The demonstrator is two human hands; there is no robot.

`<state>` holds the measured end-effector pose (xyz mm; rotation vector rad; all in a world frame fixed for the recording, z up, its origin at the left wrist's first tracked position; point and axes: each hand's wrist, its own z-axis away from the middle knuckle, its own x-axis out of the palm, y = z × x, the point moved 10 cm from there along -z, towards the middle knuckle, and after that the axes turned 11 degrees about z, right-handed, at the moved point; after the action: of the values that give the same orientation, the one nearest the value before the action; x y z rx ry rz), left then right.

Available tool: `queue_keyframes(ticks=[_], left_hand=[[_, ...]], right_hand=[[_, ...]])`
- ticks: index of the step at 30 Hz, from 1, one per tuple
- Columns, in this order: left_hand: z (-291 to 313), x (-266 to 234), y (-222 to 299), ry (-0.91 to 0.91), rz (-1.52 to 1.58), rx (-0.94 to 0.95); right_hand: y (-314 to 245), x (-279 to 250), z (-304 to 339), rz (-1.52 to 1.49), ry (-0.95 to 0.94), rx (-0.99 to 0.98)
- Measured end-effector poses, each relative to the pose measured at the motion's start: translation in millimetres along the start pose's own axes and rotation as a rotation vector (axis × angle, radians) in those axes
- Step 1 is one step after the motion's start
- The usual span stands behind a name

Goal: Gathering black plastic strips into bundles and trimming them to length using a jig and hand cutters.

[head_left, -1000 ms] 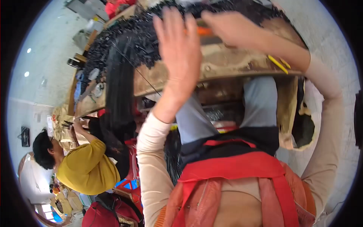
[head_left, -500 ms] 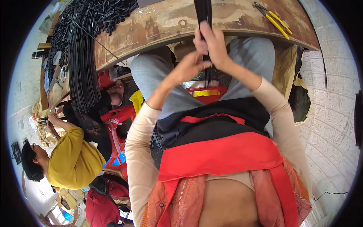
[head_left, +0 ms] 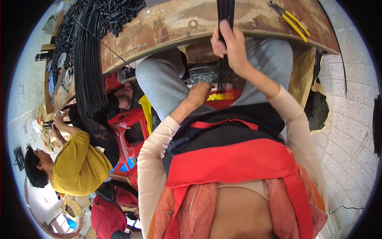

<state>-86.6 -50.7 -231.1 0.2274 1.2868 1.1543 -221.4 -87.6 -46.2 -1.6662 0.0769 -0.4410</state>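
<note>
A bundle of thin black rods (head_left: 225, 11) runs over the table's front edge and down between my knees. Around its middle, just below that edge, my right hand (head_left: 234, 47) is closed with the thumb pointing up along the rods. My left hand (head_left: 199, 95) is lower, over my thigh and beside the bundle's loose lower ends. Its fingers are curled together towards the rods, and whatever they may hold is hidden.
On the wooden table (head_left: 167, 28) lie yellow-handled pliers (head_left: 295, 24), a larger bundle of black rods (head_left: 88, 67) hanging off the left edge, and a heap of short black tubes (head_left: 119, 16). A person in a yellow top (head_left: 81, 165) sits left, near a red stool (head_left: 127, 135).
My left hand has dropped away from beside my right hand, down and towards me. My right hand and the bundle have shifted slightly right, the grip kept.
</note>
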Motion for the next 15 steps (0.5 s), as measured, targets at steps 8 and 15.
queue_keyframes(ticks=[8,15], left_hand=[[2,-8,13,0.158,-0.093,0.023],[4,-4,14,0.196,-0.199,0.09]], right_hand=[[-34,13,-13,-0.096,-0.045,-0.087],[-27,19,-15,-0.102,-0.063,-0.045]])
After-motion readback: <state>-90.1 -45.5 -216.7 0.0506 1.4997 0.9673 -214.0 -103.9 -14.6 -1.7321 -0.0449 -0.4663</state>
